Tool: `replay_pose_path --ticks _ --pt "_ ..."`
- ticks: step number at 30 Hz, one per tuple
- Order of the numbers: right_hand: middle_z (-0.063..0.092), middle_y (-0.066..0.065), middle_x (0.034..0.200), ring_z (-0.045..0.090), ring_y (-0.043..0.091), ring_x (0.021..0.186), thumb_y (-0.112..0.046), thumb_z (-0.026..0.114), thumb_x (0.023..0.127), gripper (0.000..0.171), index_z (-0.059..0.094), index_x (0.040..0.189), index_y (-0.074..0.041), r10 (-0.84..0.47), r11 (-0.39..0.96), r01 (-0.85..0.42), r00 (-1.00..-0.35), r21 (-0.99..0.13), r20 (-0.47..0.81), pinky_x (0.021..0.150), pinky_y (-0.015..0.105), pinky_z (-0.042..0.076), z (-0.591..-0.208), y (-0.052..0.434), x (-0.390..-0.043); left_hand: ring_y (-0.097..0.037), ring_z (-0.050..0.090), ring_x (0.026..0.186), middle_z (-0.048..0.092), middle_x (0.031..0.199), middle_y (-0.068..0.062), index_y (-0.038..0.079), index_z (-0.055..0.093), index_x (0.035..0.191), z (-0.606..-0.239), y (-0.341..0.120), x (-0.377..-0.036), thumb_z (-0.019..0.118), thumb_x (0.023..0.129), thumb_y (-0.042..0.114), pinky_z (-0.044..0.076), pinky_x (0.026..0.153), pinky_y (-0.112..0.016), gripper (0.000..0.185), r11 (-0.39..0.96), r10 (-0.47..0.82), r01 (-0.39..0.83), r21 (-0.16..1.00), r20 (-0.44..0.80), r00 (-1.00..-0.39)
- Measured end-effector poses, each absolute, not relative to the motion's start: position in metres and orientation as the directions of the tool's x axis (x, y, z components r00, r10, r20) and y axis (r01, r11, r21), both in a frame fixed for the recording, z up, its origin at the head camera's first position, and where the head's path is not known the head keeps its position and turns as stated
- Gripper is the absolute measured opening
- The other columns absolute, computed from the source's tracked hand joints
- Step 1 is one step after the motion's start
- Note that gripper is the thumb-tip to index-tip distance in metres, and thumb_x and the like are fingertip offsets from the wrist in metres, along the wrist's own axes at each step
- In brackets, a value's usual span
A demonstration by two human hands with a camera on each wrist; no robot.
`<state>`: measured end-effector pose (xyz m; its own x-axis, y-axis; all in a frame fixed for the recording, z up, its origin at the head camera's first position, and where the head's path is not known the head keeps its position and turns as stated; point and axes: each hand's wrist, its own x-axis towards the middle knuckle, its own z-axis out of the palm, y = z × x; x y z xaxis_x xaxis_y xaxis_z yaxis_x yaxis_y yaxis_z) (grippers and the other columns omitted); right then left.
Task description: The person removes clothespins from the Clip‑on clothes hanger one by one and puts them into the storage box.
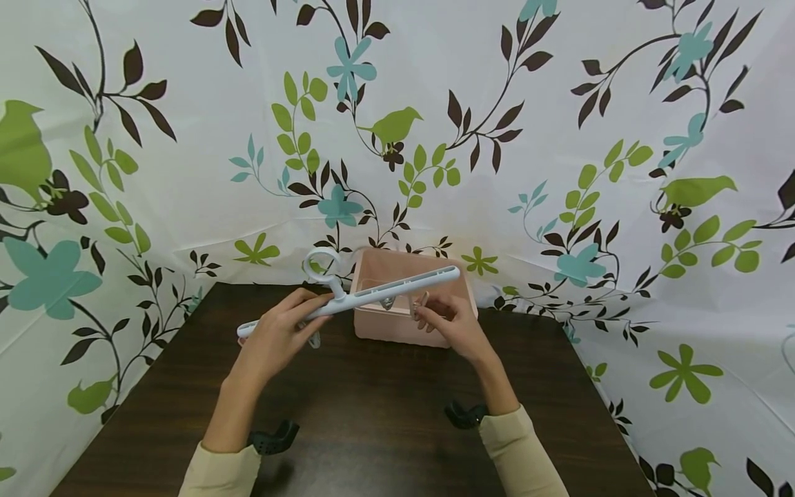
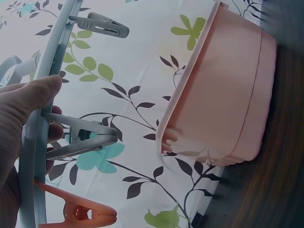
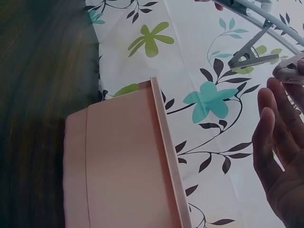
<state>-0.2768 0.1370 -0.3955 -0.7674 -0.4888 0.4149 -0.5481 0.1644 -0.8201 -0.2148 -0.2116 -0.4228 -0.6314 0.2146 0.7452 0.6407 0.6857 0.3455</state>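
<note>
Above the dark wooden counter (image 1: 373, 414), just in front of a pink plastic tub (image 1: 406, 324), a person holds a white clip hanger (image 1: 373, 293) level between both hands. The left hand (image 1: 279, 338) grips the hanger's bar near its ring hook, thumb laid along the top and fingers (image 2: 28, 95) curled round the rail. In the left wrist view, grey clothespins (image 2: 80, 137) hang from the bar, and an orange clothespin (image 2: 80, 213) sits lowest on it. The right hand (image 1: 450, 321) is raised under the hanger's other half, near the tub's front rim; its fingers (image 3: 275, 142) are nearly straight and spread in the right wrist view, with one fingertip close to a grey peg (image 3: 251, 54), but whether it pinches that peg cannot be told. The tub stands at the counter's far edge, against a white curtain (image 1: 186, 172) printed with leaves, flowers and birds.
</note>
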Motion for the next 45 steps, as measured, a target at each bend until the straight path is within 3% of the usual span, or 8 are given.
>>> replay_pose_path --ticks 5,16,31,37,45 --pt "0.075 0.025 0.101 0.076 0.027 0.085 -0.011 0.064 0.109 0.014 0.072 0.116 -0.003 -0.488 0.168 -0.552 -0.766 -0.817 0.418 0.068 0.038 0.064 -0.3948 0.1368 -0.2756 -0.009 0.058 0.081 0.067 0.112 -0.001 0.014 0.076 0.136 -0.4224 -0.2114 -0.2144 0.085 0.093 0.012 0.049 0.064 -0.027 0.044 0.686 0.213 0.638 0.350 0.742 -0.636" --pt "0.079 0.024 0.111 0.079 0.016 0.086 -0.009 0.062 0.110 0.021 0.069 0.128 -0.002 -0.474 0.152 -0.559 -0.765 -0.815 0.436 0.071 0.039 0.065 -0.3958 0.1370 -0.2730 -0.009 0.057 0.081 0.067 0.112 -0.001 0.014 0.077 0.134 -0.4234 -0.2114 -0.2136 0.085 0.093 0.012 0.048 0.064 -0.027 0.043 0.687 0.210 0.635 0.352 0.741 -0.638" --pt "0.078 0.024 0.109 0.077 0.015 0.082 -0.010 0.062 0.110 0.024 0.068 0.131 -0.003 -0.434 0.142 -0.571 -0.770 -0.809 0.467 0.071 0.033 0.064 -0.3930 0.1341 -0.2702 -0.019 0.062 0.080 0.068 0.112 -0.003 0.013 0.076 0.134 -0.4225 -0.2118 -0.2134 0.085 0.093 0.012 0.049 0.064 -0.028 0.042 0.680 0.203 0.632 0.371 0.733 -0.649" --pt "0.078 0.025 0.110 0.078 0.018 0.080 -0.010 0.059 0.112 0.025 0.068 0.134 -0.003 -0.429 0.128 -0.570 -0.770 -0.812 0.473 0.071 0.034 0.064 -0.3928 0.1345 -0.2719 -0.014 0.060 0.082 0.068 0.112 -0.003 0.013 0.077 0.134 -0.4226 -0.2123 -0.2132 0.085 0.093 0.011 0.049 0.064 -0.028 0.042 0.692 0.197 0.622 0.365 0.734 -0.650" --pt "0.076 0.006 0.101 0.074 0.014 0.076 -0.015 0.052 0.115 0.029 0.063 0.134 0.004 -0.410 0.032 -0.517 -0.787 -0.855 0.461 0.070 0.032 0.063 -0.3944 0.1340 -0.2754 -0.015 0.060 0.081 0.068 0.112 -0.003 0.014 0.077 0.134 -0.4215 -0.2121 -0.2141 0.086 0.092 0.012 0.048 0.063 -0.029 0.042 0.706 0.193 0.614 0.354 0.738 -0.647"
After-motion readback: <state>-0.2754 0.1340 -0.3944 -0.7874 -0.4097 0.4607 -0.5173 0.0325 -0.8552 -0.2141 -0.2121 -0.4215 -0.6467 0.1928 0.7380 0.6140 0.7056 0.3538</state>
